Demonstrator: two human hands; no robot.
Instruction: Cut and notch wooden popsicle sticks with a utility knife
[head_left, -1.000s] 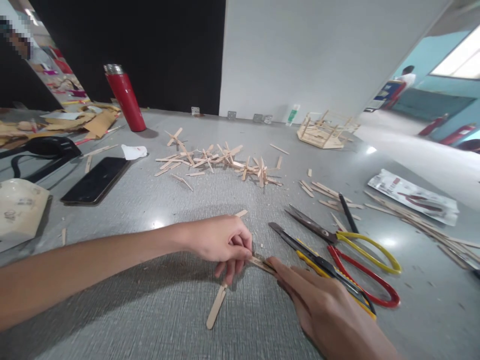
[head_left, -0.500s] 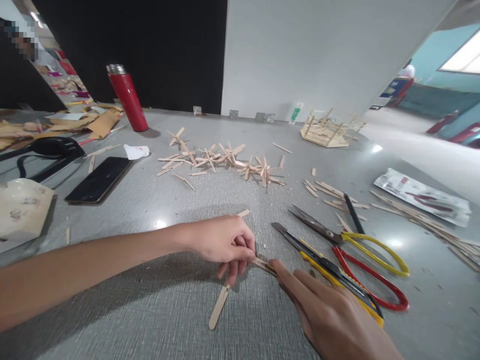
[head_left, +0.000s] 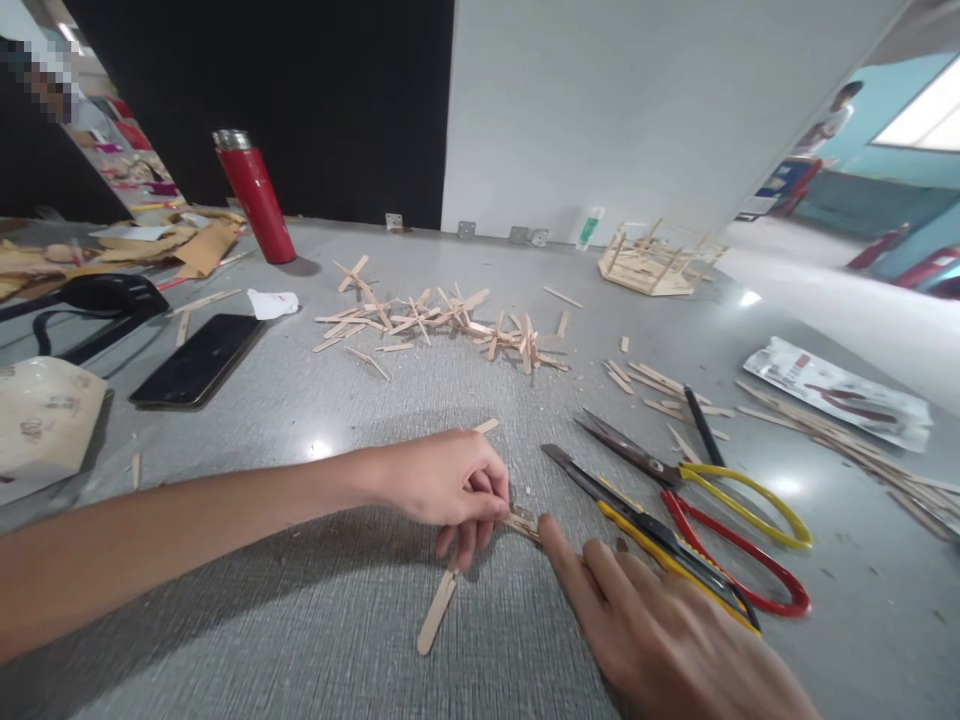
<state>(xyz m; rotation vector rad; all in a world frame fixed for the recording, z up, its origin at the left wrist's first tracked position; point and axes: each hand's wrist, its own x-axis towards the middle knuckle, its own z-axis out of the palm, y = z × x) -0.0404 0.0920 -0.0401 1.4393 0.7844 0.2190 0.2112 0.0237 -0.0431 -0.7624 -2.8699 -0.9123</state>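
And there, the right hand loosens: fingers lying together half a second ago now fan apart, the index by the nearer end of the short stick. Looks like a change of hold, leaving the left hand to steady that stick, pinched in its fingertips. The right thumb is hidden; can't tell whether it grips anything. Below the left hand juts a longer stick, its middle covered; the wooden tip beyond may belong to it.
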